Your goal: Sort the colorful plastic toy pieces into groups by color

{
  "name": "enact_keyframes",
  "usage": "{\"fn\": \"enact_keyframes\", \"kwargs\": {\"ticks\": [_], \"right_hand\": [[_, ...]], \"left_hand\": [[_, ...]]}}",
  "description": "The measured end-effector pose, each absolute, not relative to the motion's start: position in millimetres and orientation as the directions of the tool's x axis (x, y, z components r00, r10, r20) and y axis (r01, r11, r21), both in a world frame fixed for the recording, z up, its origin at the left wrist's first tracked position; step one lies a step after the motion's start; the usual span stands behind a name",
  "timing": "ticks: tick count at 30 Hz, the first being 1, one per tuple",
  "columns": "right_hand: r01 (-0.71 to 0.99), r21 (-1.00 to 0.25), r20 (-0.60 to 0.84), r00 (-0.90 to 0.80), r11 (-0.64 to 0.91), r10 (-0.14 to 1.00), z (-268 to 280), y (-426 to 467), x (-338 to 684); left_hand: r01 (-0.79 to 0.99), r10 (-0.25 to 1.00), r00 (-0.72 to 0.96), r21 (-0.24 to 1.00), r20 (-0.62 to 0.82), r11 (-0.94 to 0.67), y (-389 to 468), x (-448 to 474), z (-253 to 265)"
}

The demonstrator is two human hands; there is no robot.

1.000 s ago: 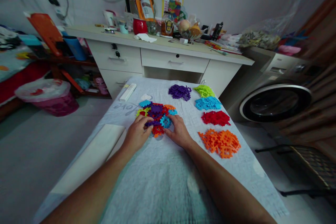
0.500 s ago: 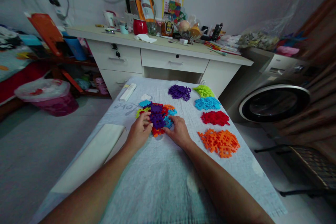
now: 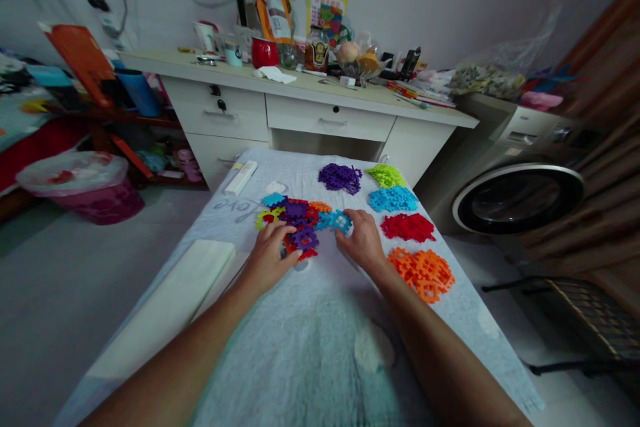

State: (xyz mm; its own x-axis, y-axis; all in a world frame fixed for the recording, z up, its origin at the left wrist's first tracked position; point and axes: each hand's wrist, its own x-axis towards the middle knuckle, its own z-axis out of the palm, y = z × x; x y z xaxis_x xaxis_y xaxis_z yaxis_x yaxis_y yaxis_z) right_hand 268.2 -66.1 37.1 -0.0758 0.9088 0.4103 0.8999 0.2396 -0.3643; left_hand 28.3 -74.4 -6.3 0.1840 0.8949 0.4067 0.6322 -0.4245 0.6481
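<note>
My right hand [image 3: 364, 238] is pinching a light-blue interlocking piece [image 3: 343, 221] between thumb and fingers. My left hand [image 3: 270, 255] is touching a purple interlocking piece [image 3: 305, 237]; its thumb and fingers are standing apart, and I cannot tell whether they are gripping it.

Five single-colour piles are already lying apart on the cloth-covered worktop [image 3: 310, 340]: the purple pile [image 3: 340, 177] beyond my right hand, the lime-green pile [image 3: 387, 175] and light-blue pile [image 3: 393, 199] beyond it to the right, the red pile [image 3: 408, 227] just to its right, and the orange pile [image 3: 425, 273] to its right and nearer me.

What is remaining mixed is the multicoloured heap [image 3: 296, 210], lying just beyond my left hand and reaching towards my right, with all five colours showing. I am judging the larger share to be separated.
</note>
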Motion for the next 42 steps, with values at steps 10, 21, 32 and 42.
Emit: {"fn": "enact_keyframes", "kwargs": {"ticks": [10, 21, 32, 42], "right_hand": [[0.981, -0.089, 0.32, 0.193, -0.173, 0.927, 83, 12, 382], [0.914, -0.049, 0.261, 0.401, -0.403, 0.878, 76, 42, 413], [0.908, -0.345, 0.299, -0.136, 0.24, 0.944, 77, -21, 316], [0.703, -0.462, 0.221, -0.5, 0.541, 0.838, 36, -92, 243]], "left_hand": [[0.686, 0.891, 0.287, 0.574, 0.351, -0.447, -79, 30, -4], [0.689, 0.88, 0.31, 0.552, 0.361, -0.469, -79, 32, -5], [0.652, 0.876, 0.289, 0.59, 0.387, -0.476, -80, 32, -2], [0.633, 0.867, 0.256, 0.604, 0.427, -0.484, -80, 30, 1]]}}
